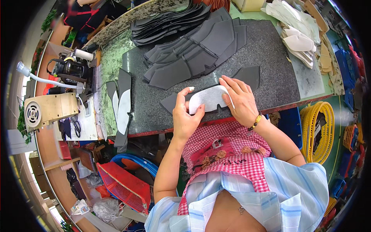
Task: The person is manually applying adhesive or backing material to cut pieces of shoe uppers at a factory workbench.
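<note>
Here, at frame centre, the left hand (pixel 185 119) pinches a white patch (pixel 208 99); the right hand (pixel 242 101) lies open across it.

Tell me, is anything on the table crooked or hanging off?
Yes: left of the left hand, some grey pieces stick out past the front edge of the table instead of lying fully on top.

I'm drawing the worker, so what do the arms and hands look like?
The left hand and right hand wear no gloves. The forearms are bare, below short, light-blue sleeves with stripes. On the right wrist is a bracelet of dark beads with a golden-yellow piece. The left wrist has nothing on it.
</note>
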Available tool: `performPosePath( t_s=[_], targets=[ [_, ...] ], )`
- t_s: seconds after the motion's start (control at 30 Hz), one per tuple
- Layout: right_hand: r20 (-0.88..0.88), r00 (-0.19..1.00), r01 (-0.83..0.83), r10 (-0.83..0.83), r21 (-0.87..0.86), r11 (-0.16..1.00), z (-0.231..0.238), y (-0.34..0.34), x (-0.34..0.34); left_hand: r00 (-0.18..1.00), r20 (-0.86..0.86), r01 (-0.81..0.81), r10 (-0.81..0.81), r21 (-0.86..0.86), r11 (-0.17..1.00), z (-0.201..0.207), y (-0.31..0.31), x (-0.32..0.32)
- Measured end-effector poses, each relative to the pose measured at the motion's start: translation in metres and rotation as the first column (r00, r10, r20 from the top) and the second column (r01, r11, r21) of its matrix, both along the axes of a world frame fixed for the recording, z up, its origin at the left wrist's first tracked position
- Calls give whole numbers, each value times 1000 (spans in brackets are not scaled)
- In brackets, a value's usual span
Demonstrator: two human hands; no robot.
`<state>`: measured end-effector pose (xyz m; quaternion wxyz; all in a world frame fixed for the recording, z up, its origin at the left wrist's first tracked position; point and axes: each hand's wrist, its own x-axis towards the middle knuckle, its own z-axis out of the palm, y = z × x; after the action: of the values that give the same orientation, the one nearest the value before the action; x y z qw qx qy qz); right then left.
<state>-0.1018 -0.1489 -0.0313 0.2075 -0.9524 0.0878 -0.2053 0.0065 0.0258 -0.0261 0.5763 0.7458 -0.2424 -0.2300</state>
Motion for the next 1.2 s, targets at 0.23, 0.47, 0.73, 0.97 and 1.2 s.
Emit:
performPosePath(
  t_s=[0.23, 0.47, 0.73, 0.97, 1.2],
  targets=[
    [22, 977, 214, -214, 18, 977, 13, -13, -8, 844, 430, -50, -322, 660, 750, 39, -30, 6],
    [212, 727, 681, -653, -346, 645, 27, -178, -33, 695, 588, 100, -413, 490, 866, 26, -39, 21],
    [133, 881, 469, -454, -378, 798, -5, -259, -83, 923, 359, -216, 138, 188, 958, 95, 28, 45],
    [47, 920, -392, 390, 134, 910, 86, -87, -27, 806, 590, -142, -55, 282, 949, 93, 51, 60],
    [435, 897, -58, 76, -54, 997, 98, 6, -13, 901, 410, -55, 143, -219, 974, 64, -22, -39]
  ],
)
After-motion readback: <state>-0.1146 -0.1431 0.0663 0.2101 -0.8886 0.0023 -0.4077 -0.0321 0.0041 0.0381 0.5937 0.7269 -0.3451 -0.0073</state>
